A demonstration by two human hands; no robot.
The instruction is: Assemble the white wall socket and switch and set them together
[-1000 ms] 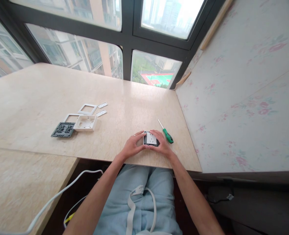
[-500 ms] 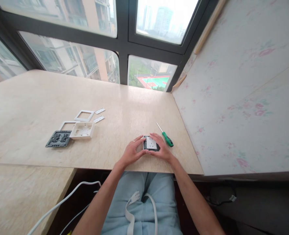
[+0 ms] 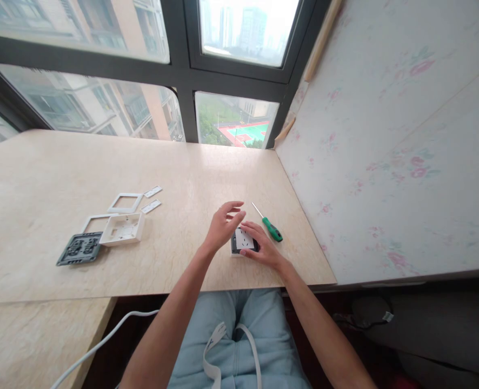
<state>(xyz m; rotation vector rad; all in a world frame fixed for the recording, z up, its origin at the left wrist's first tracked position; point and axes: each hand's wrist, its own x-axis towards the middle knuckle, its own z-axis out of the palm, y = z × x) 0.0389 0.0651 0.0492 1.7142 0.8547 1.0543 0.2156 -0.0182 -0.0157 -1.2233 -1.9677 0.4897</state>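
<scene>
A small wall socket module, white face on a dark grey body, lies on the beige marble-look table near its front edge. My right hand rests on it, fingers curled round its right and near sides. My left hand hovers just above and left of the socket, fingers spread and empty. A green-handled screwdriver lies right of my right hand, tip pointing away.
At the left lie a dark grey switch module, a white back box, two white frames and two small white strips. A floral-papered wall bounds the right. A white cable hangs under the table.
My left hand has let go of the socket and lifted up and away, fingers opening. My right hand stays on it. The view has shifted slightly.
</scene>
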